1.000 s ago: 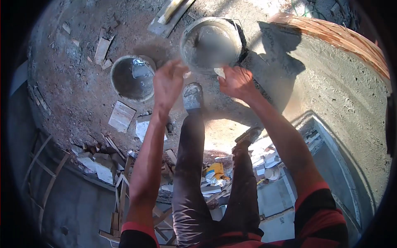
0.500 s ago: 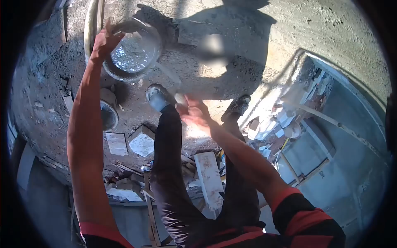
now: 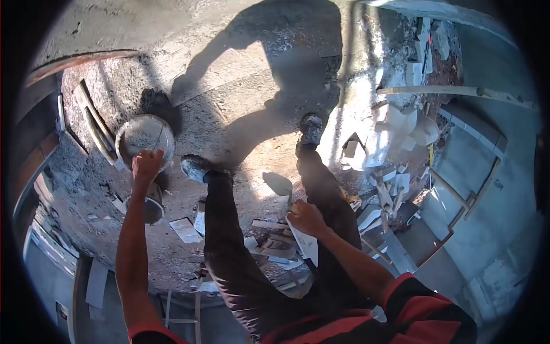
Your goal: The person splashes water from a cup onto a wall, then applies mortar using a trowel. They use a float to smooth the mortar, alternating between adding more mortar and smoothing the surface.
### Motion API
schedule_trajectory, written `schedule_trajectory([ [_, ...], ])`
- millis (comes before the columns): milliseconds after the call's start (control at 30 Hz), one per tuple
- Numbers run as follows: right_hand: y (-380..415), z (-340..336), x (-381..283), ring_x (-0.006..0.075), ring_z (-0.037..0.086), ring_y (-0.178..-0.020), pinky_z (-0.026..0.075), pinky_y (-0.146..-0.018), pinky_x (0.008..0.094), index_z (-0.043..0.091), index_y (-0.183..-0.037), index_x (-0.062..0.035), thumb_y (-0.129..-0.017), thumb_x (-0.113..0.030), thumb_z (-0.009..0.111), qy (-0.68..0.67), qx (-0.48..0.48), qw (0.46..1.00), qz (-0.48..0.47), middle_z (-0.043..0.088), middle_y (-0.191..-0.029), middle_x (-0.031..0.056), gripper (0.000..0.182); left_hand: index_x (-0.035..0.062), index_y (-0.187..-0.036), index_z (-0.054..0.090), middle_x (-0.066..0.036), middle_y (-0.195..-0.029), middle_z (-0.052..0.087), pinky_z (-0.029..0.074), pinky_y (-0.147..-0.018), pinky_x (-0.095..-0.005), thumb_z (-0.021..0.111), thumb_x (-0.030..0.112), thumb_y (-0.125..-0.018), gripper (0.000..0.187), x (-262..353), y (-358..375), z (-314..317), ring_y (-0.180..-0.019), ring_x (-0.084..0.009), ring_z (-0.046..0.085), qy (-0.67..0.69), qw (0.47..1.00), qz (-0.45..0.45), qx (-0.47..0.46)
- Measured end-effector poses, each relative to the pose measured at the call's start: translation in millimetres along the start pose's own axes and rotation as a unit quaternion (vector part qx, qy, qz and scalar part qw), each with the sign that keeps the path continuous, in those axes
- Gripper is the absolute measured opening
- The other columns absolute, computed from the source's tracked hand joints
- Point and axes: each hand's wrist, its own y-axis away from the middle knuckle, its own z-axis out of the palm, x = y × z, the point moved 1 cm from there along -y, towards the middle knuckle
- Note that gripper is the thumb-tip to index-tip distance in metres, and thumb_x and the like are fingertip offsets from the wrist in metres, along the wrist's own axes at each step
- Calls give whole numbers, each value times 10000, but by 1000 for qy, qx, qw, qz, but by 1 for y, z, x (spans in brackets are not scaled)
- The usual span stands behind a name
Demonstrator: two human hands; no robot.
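Right hand [image 3: 306, 218]: closed round handle of trowel [image 3: 278, 184]; blade lies just beyond the fingers. Left hand [image 3: 147, 165]: partly curled at near rim of large bucket [image 3: 121, 143]; grip unclear.

Gritty grey-brown floor [image 3: 212, 109]: spread out below all fingers, littered with fragments
Large round grey bucket [image 3: 171, 137]: right under the left fingers [image 3: 150, 155]
Smaller round grey bucket [image 3: 162, 206]: just below the left fingers, near the large bucket
Long curved pale wooden strips [image 3: 94, 129]: left of the left fingers
Flat whitish rectangular slab [image 3: 186, 230]: between left and right fingers [image 3: 295, 207]
Broken white pieces [image 3: 395, 183]: heaped right of the right fingers
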Motion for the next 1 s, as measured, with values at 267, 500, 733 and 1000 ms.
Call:
schedule_trajectory([
  [267,18,-140,68,445,695,-813,533,-731,499,641,-971,5,-884,-279,781,-23,201,977,-61,683,-842,244,328,-8,-820,753,-48,-597,599,462,-582,-422,732,399,-977,437,182,16,-44,-598,-192,584,301,937,-129,-123],
  [500,17,-229,129,364,675,-676,544,-665,457,682,-1082,-50,-913,-283,740,128,289,945,-84,654,-715,168,294,109,-840,700,69,-679,529,377,-550,-258,777,409,-997,347,379,5,35,-576,-60,481,565,801,-138,-144],
  [733,-63,-297,192,365,736,-710,582,-640,475,654,-1074,-68,-892,-222,728,203,292,909,-219,709,-739,154,249,-27,-1041,719,-35,-814,569,473,-632,-308,714,345,-1034,373,546,-41,108,-655,-116,507,703,675,-181,-131],
  [1000,-258,-327,101,344,755,-727,611,-682,477,693,-941,-34,-858,-240,681,365,260,871,-200,743,-793,147,222,17,-1141,742,-48,-942,701,457,-653,-271,614,240,-1065,268,468,-79,155,-741,-118,613,526,845,-7,-93],
])
